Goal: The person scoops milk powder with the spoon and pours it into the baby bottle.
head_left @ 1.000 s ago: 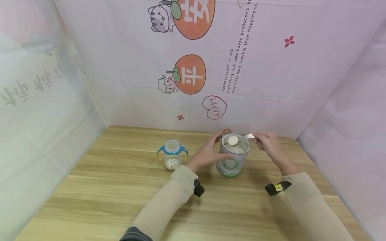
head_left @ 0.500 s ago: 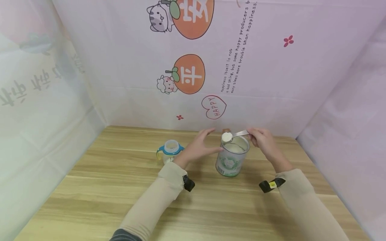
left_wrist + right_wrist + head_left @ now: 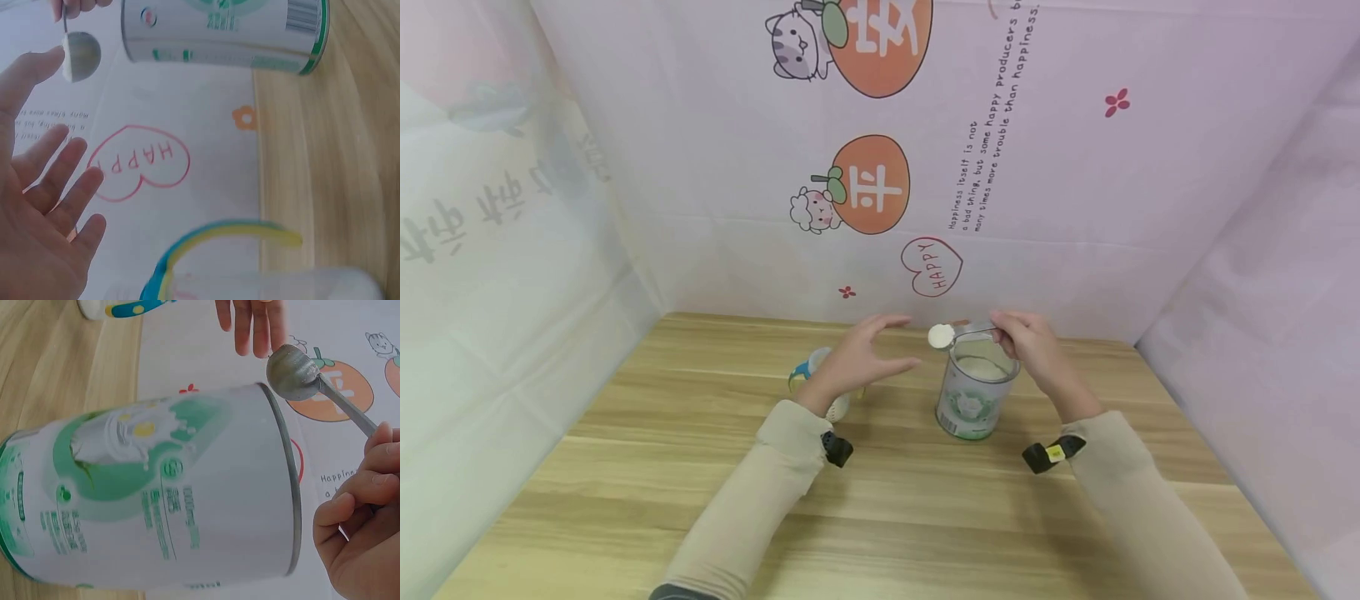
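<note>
My right hand (image 3: 1033, 354) pinches the handle of a metal measuring spoon (image 3: 294, 372), its bowl heaped with white powder, level above the left rim of an open milk powder can (image 3: 973, 408). More powder lies inside the can, which stands upright. My left hand (image 3: 853, 358) hovers with fingers spread, left of the spoon, touching nothing; in the left wrist view the thumb (image 3: 37, 69) appears near the spoon bowl. Behind the left hand and wrist stands a baby bottle (image 3: 837, 408) with blue and yellow handles, partly hidden; some white powder shows in it.
The wooden table (image 3: 895, 517) carries the can and the bottle. A printed cloth (image 3: 1037, 275) hangs as a wall along the table's back edge, with more cloth at both sides. A black camera strap (image 3: 1060, 452) sits on each wrist.
My left hand has left the can's side and moved left, in front of the bottle. The right hand has carried the powder-filled measuring spoon up and left, from inside the can's mouth to past its rim.
</note>
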The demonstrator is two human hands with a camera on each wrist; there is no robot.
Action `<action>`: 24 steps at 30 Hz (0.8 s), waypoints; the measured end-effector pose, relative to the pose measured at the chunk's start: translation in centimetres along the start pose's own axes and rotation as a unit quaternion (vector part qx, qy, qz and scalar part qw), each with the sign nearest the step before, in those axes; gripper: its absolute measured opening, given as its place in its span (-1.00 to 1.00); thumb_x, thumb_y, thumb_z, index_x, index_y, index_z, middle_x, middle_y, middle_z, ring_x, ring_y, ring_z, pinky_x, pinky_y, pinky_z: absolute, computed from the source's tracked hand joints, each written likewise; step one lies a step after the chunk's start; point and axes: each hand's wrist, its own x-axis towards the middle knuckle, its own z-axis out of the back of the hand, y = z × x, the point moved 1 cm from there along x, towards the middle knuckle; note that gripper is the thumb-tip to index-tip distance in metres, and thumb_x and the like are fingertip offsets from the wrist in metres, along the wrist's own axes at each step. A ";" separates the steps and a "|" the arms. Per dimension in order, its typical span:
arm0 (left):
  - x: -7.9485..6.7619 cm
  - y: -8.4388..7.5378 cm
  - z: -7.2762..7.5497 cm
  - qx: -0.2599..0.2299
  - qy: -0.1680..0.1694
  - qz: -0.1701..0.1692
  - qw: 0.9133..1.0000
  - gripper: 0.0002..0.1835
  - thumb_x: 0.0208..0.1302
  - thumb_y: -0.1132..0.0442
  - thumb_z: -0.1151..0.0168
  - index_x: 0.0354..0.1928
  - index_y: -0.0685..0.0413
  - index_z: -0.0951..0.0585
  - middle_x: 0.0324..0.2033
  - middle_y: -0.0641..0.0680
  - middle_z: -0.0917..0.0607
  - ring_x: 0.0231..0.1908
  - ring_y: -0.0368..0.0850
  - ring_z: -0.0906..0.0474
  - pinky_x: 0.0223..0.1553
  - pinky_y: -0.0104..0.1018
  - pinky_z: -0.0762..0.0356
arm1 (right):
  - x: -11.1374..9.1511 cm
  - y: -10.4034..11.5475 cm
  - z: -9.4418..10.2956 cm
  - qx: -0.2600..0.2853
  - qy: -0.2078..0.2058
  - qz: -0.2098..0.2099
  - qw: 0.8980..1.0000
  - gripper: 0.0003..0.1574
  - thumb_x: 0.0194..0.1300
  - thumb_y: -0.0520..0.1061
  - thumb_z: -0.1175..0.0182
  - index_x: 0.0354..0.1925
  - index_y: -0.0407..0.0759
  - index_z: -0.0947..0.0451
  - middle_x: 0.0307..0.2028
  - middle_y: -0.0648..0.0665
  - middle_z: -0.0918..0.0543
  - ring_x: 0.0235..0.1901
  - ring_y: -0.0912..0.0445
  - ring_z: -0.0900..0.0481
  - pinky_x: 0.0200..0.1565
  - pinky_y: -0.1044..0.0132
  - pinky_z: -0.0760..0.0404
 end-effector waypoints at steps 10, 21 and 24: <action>-1.9 1.2 2.3 0.033 -0.024 0.017 0.999 -0.32 0.16 -0.10 -0.48 0.34 -0.30 -0.50 0.28 -0.17 -0.49 0.33 -0.11 -0.33 0.31 0.05 -0.29 | 0.3 0.7 -1.9 0.004 0.027 0.007 1.000 -0.45 0.60 0.01 0.05 -0.47 -0.34 -0.39 -0.68 -0.02 -0.25 -0.65 0.13 -0.17 -0.49 0.31 -0.23; -3.9 3.8 3.6 0.055 -0.035 0.056 0.996 -0.23 0.15 -0.07 -0.50 0.38 -0.07 -0.46 0.30 -0.06 -0.48 0.35 -0.02 -0.31 0.33 0.09 -0.28 | 0.9 1.5 -4.0 0.022 0.035 0.023 0.999 -0.46 0.59 -0.01 0.03 -0.50 -0.31 -0.44 -0.72 -0.01 -0.23 -0.68 0.15 -0.14 -0.51 0.33 -0.19; -4.5 4.7 3.8 0.046 -0.036 0.079 0.995 -0.20 0.13 -0.12 -0.50 0.39 -0.09 -0.44 0.32 -0.07 -0.46 0.36 0.01 -0.29 0.32 0.12 -0.26 | 0.9 1.8 -4.5 0.024 0.038 0.023 0.999 -0.44 0.59 -0.01 0.03 -0.48 -0.39 -0.43 -0.71 -0.02 -0.24 -0.67 0.15 -0.14 -0.50 0.34 -0.19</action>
